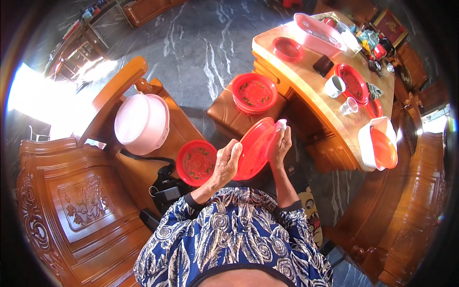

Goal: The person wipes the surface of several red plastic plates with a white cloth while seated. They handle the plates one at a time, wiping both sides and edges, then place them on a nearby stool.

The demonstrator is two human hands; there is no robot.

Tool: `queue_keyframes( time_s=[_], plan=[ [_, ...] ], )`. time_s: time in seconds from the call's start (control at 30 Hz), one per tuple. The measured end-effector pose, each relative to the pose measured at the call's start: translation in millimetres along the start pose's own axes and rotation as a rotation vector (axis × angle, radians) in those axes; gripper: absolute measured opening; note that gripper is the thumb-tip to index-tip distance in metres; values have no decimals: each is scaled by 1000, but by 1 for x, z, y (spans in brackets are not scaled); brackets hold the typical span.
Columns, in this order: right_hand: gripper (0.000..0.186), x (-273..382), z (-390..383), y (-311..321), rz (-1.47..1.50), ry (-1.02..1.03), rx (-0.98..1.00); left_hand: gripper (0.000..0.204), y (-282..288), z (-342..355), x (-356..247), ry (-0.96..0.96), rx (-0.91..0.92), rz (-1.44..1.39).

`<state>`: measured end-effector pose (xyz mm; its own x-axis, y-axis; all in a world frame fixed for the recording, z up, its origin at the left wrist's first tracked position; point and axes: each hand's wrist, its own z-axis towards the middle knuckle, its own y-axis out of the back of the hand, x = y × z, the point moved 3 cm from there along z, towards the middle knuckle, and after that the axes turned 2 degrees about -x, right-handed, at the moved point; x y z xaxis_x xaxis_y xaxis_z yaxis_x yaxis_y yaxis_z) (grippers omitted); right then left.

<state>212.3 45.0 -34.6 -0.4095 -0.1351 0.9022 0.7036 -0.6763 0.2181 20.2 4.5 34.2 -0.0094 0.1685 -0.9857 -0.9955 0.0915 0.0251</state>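
Observation:
A red plate (253, 150) is held up on its edge in front of me. My left hand (226, 165) grips its left rim, thumb up and fingers behind it. My right hand (281, 147) is closed round a white cloth (281, 125) at the plate's right side; its fingertips are partly hidden. Just beyond stands a stack of red plates (255, 93) with a green leaf pattern, on a brown leather stool (222, 112). Left of my left hand, another patterned red plate (196, 163) rests on the wooden bench.
A pink basin (142, 124) sits on the carved wooden bench (95, 205) at left. On the wooden table (306, 71) at right are a pink basket (319, 34), red plates (351, 82), a white mug (334, 86), a plastic cup (349, 106) and a white tub (369, 145) holding an orange-red dish.

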Motion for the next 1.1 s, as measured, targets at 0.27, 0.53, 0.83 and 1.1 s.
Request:
queue_keyframes(
  time_s=[0.27, 0.53, 0.83, 1.1],
  plan=[
    [34, 0, -9, 5, 58, -191, -13, 34, 0, 9, 5, 123, 40, -148],
    [16, 52, 11, 11, -88, 367, -13, 36, -3, 7, -4, 169, 77, -152],
    [36, 127, -44, 13, -126, 886, 149, 37, -6, 12, 2, 174, 63, -249],
    [29, 110, 2, 15, -108, 739, 169, 38, -12, 0, -13, 34, 75, 35]
  ],
)
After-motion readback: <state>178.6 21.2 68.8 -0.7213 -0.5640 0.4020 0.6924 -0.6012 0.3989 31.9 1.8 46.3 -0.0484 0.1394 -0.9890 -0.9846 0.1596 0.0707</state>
